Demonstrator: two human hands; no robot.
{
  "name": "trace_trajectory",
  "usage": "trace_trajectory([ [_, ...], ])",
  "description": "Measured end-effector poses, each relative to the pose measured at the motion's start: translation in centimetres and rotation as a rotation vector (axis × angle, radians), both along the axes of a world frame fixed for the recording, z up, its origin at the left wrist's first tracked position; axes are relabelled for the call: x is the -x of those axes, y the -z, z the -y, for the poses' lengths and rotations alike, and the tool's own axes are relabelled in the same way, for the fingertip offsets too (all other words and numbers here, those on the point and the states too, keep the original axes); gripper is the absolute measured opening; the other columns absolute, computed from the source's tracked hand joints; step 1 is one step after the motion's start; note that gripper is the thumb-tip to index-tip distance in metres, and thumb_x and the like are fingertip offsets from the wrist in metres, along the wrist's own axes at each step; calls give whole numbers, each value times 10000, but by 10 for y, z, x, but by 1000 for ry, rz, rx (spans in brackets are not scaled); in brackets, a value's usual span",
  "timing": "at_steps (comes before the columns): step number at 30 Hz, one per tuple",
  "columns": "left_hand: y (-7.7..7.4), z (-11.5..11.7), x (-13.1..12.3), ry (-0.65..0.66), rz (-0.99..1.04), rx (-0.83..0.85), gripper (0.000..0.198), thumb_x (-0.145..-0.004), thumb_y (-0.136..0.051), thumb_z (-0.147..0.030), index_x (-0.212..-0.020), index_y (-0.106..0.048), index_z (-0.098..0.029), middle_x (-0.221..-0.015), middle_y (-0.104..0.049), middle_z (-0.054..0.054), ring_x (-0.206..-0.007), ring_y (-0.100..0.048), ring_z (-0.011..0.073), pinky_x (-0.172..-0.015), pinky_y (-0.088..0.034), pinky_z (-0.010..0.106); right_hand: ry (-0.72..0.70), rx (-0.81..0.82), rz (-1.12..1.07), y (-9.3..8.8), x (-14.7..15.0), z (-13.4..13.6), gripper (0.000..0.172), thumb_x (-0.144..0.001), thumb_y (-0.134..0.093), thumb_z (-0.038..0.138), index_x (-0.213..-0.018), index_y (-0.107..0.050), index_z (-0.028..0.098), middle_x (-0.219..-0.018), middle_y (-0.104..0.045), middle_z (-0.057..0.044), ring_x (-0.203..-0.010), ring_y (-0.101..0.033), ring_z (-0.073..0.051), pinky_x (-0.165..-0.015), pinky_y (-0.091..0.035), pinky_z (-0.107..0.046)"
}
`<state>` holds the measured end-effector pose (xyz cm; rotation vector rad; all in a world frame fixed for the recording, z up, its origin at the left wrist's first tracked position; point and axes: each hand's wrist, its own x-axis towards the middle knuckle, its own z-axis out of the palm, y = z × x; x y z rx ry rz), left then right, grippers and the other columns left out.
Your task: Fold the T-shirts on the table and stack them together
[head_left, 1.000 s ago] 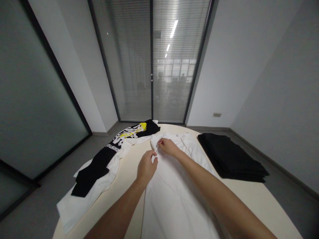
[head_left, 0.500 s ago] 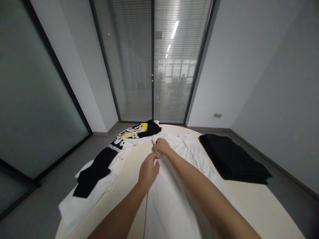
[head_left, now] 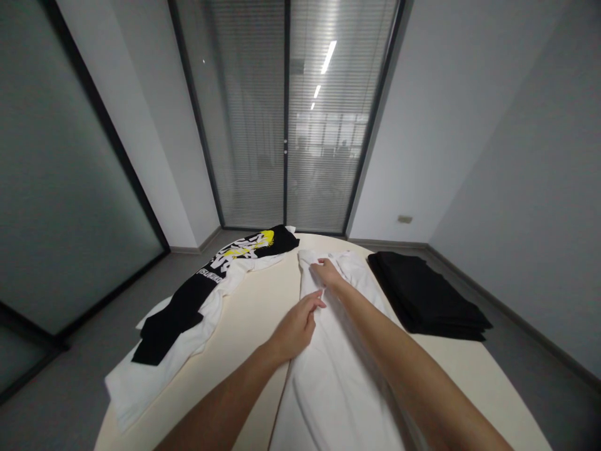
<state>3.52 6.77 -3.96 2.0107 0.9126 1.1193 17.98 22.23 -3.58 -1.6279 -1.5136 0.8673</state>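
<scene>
A white garment (head_left: 338,376) lies lengthwise on the pale table (head_left: 253,319), its left part folded over near the far end. My right hand (head_left: 327,273) is at the far part of this garment, fingers bent down on the cloth and closed on it. Nearer to me, my left hand (head_left: 298,326) rests at the garment's left edge, with its thumb and fingers close together around a bit of the cloth. The fingertips of both hands point to the right and away from me.
At the left edge of the table lies a black garment (head_left: 188,300) with white and yellow print, over white cloth (head_left: 145,388). A stack of folded black cloth (head_left: 432,294) sits at the right. Behind the table stands a glass partition with blinds (head_left: 253,125).
Both hands have moved to the right with the garment's left edge, which is now folded inward. The white sleeve that reached toward the black garment no longer stretches across the table.
</scene>
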Motion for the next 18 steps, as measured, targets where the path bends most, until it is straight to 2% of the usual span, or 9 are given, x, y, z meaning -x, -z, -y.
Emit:
trace_trajectory([
  [3,2,3,0,70,-139,-73,538,-794,-334,75,-1187,-577,-200,-1486,-512,94,-1393,-466,167,-1198,-353,392,-49,-37,38,2,-6,2,709,-760,-633,215,-1440,-454,130,-1054,-715,-95,-806,-670,-174,-739,-529,-271],
  [7,2,2,2,-1,-203,-107,416,-853,-443,-5,-1203,-567,-194,-1357,-575,106,-1301,-532,192,-1153,-407,389,-140,-114,96,-2,-10,-2,651,-731,-544,75,-1372,-585,184,-1226,-696,-79,-990,-671,-189,-914,-516,-298],
  [10,0,3,3,-74,-212,-99,344,-883,-541,-105,-1214,-550,-194,-1238,-612,93,-1188,-587,203,-1082,-467,380,-153,-138,151,-5,-12,-6,609,-741,-523,51,-1331,-630,154,-1251,-694,-88,-1070,-660,-207,-986,-487,-307],
  [13,-2,5,4,-97,-281,-99,316,-921,-535,-172,-1236,-542,-195,-1230,-624,91,-1163,-599,214,-1057,-482,391,-132,-155,215,-3,-17,-8,609,-736,-571,58,-1334,-628,155,-1293,-676,-95,-1136,-637,-221,-1039,-451,-315],
  [18,-2,10,1,-57,-417,-179,407,-923,-574,-252,-1320,-523,-177,-1313,-616,120,-1242,-557,259,-1104,-443,447,-87,-159,296,0,-28,-3,594,-710,-604,41,-1296,-650,128,-1182,-711,-116,-1018,-668,-218,-979,-474,-316],
])
